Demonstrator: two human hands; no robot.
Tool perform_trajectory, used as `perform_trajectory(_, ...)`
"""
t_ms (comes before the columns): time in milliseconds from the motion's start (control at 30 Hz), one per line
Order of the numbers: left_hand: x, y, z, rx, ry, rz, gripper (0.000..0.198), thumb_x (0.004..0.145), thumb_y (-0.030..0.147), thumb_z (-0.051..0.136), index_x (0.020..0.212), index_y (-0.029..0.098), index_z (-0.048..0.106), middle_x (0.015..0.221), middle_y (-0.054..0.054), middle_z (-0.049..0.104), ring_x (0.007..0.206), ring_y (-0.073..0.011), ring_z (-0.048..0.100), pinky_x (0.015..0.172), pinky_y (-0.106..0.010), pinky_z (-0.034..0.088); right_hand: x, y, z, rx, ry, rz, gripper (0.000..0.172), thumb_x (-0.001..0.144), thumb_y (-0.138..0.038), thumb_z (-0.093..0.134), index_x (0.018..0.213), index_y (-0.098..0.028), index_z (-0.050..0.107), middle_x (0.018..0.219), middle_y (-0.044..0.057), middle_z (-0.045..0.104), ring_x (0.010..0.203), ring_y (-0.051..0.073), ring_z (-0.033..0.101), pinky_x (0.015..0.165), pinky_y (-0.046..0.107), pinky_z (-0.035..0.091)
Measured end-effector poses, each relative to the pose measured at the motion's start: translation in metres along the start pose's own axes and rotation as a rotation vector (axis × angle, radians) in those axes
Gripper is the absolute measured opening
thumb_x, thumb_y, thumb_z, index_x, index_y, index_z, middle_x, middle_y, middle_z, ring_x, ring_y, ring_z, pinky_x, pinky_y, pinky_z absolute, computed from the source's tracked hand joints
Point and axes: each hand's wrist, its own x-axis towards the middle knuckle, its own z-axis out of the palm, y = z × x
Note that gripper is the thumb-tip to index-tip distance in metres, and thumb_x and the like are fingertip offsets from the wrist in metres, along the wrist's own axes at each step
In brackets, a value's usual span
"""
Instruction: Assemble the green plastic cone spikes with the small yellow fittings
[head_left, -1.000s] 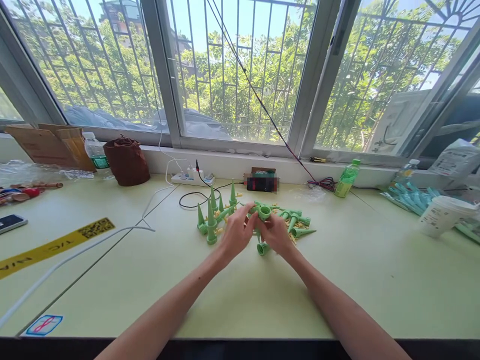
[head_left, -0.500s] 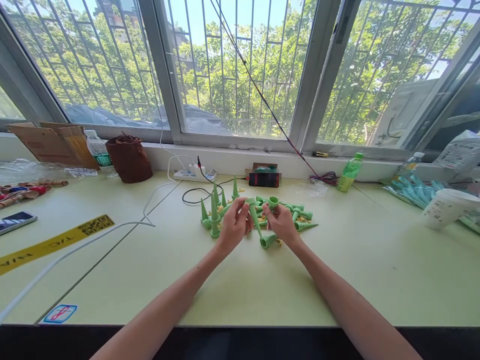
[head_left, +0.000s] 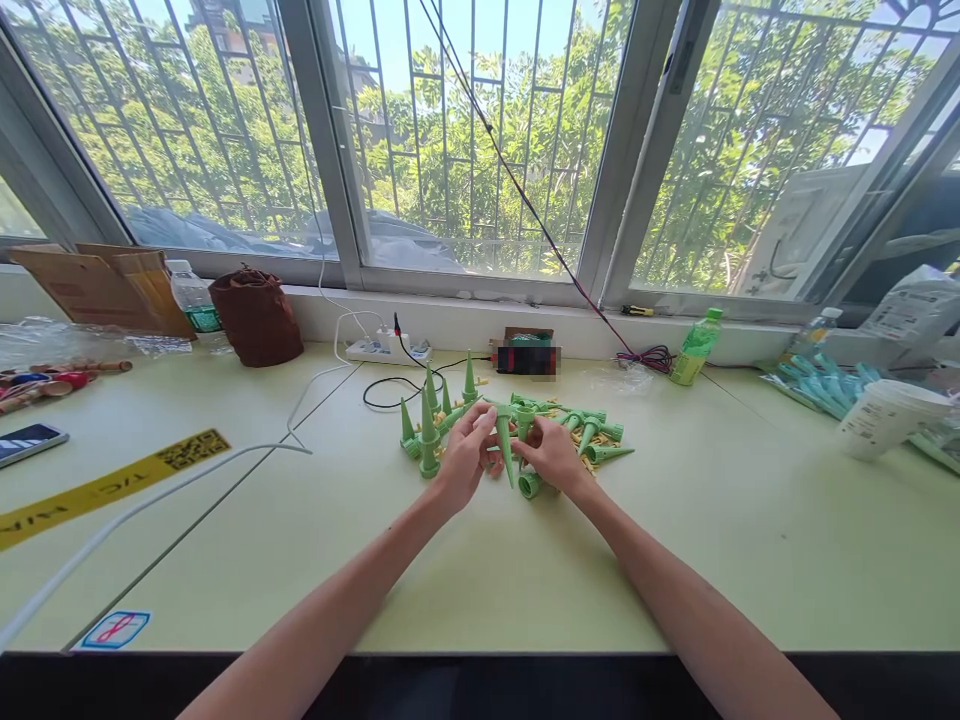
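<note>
My left hand (head_left: 466, 455) is closed on a green plastic watering spike (head_left: 505, 450), whose point hangs down. Close beside it, my right hand (head_left: 553, 452) pinches a second green spike (head_left: 524, 420) with its open round end up. Whether the two pieces touch, I cannot tell. Below the hands a green spike's hollow end (head_left: 529, 486) faces me on the table. Several assembled spikes (head_left: 429, 440) stand point-up left of my left hand. Past my right hand lies a heap of loose green spikes (head_left: 591, 428) with small yellow pieces among them, partly hidden by the hand.
Behind the heap are a black and red device (head_left: 528, 360) and a power strip (head_left: 375, 350) with cables. A green bottle (head_left: 696, 348) and a white cup (head_left: 889, 420) stand to the right. A brown pouch (head_left: 256, 318), a phone (head_left: 30, 443) and yellow tape (head_left: 112, 490) are on the left.
My right hand has moved slightly left and down, bringing its spike next to the one in my left hand. Both hands keep hold of their spikes.
</note>
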Motion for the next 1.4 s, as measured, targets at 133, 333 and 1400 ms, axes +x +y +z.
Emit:
perform_trajectory(133, 0.000, 0.000, 0.000, 0.005, 0.007, -0.011, 0.032, 0.080, 0.045, 0.067, 0.089, 0.019, 0.051, 0.071, 0.003, 0.055, 0.044, -0.0057, 0.048, 0.031, -0.015, 0.036, -0.001, 0.000, 0.003, 0.001, 0.036, 0.005, 0.047, 0.074, -0.026, 0.065, 0.117, -0.013, 0.053, 0.059, -0.004, 0.058, 0.053, 0.014, 0.053, 0.053, 0.024, 0.040)
perform_trajectory(333, -0.001, 0.000, 0.000, 0.019, -0.009, -0.013, 0.030, 0.081, 0.044, 0.067, 0.085, 0.019, 0.052, 0.066, 0.003, 0.055, 0.045, -0.0060, 0.047, 0.031, -0.014, 0.033, -0.003, 0.005, 0.010, -0.098, 0.038, -0.027, 0.067, 0.081, -0.027, 0.060, 0.142, -0.013, 0.034, 0.056, -0.006, 0.056, 0.053, 0.015, 0.052, 0.058, 0.025, 0.042)
perform_trajectory(1400, -0.009, -0.019, 0.004, 0.647, -0.207, 0.052, 0.030, 0.083, 0.046, 0.059, 0.084, 0.017, 0.064, 0.072, -0.005, 0.068, 0.042, -0.0102, 0.053, 0.031, -0.018, 0.037, -0.016, 0.006, -0.075, -0.334, -0.238, -0.044, 0.021, 0.081, -0.030, 0.060, 0.064, -0.018, 0.063, 0.052, -0.001, 0.057, 0.048, 0.011, 0.049, 0.048, 0.023, 0.032)
